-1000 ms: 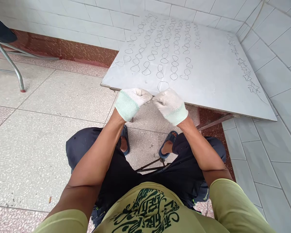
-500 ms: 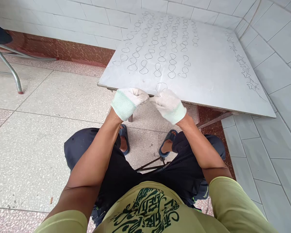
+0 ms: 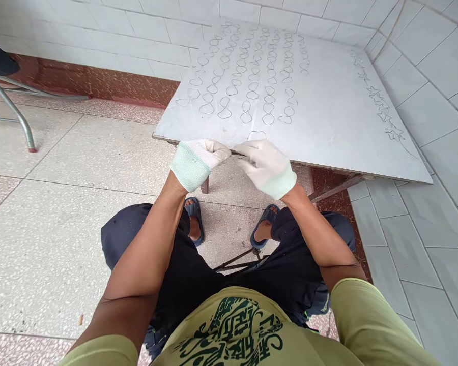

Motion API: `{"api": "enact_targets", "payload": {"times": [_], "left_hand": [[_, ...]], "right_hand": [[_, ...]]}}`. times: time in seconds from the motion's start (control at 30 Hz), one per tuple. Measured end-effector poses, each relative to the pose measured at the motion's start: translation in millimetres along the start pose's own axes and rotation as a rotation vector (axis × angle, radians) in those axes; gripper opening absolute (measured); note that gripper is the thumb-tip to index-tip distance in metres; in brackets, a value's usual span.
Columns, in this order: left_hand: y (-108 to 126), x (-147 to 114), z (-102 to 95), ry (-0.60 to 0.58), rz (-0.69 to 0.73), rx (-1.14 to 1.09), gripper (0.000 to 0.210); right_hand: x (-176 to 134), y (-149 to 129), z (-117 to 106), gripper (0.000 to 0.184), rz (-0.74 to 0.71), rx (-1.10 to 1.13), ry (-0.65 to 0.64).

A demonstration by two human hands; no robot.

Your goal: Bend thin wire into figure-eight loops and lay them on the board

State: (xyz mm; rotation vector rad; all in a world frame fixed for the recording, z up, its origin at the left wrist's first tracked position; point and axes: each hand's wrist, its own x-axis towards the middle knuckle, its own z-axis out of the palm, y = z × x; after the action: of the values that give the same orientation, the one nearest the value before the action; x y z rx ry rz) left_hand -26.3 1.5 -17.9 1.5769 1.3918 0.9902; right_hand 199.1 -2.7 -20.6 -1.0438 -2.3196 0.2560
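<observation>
My left hand [image 3: 202,158], in a white knit glove with a pale green cuff, is closed in a pinch at the front edge of the white board [image 3: 328,117]. What it pinches looks like thin dark wire, mostly hidden by the fingers. My right hand [image 3: 266,165], gloved alike, is just to its right, with index finger and thumb apart and slightly blurred. A rounded wire loop [image 3: 257,133] shows behind the right hand, over the board. Rows of figure-eight wire shapes [image 3: 268,105] lie farther back on the board.
Star-shaped wire pieces [image 3: 394,133] run along the board's right side. Tiled walls [image 3: 435,56] border the board behind and at right. A metal-legged chair [image 3: 23,122] stands at far left. Thin dark bars [image 3: 240,262] lie low between my legs.
My right hand has shifted slightly right and its fingers have spread apart. The rounded loop has moved a little right with it. My left hand keeps its pinch, slightly farther left.
</observation>
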Motion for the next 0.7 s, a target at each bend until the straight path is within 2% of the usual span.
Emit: {"api": "enact_targets", "payload": {"times": [0.1, 0.2, 0.33, 0.47, 0.63, 0.7], "left_hand": [[3, -1, -1.7, -0.009, 0.005, 0.042, 0.026], [3, 0, -3.4, -0.009, 0.031, 0.079, 0.026], [4, 1, -5.7, -0.017, 0.051, 0.130, 0.024], [5, 1, -7.5, -0.045, 0.050, 0.152, 0.022], [3, -2, -8.8, -0.181, -0.026, 0.080, 0.020], [4, -4, -9.3, -0.220, -0.044, 0.042, 0.020]], "right_hand": [[-8, -15, -12, 0.033, 0.159, 0.200, 0.278], [-12, -21, -19, 0.034, 0.313, 0.408, 0.404], [-8, -10, -24, 0.043, 0.457, 0.699, 0.388], [-5, 5, -31, 0.054, 0.460, 0.984, 0.276], [-4, 14, -38, 0.050, 0.467, 1.187, 0.240], [-3, 17, -38, 0.051, 0.492, 1.205, 0.237]]}}
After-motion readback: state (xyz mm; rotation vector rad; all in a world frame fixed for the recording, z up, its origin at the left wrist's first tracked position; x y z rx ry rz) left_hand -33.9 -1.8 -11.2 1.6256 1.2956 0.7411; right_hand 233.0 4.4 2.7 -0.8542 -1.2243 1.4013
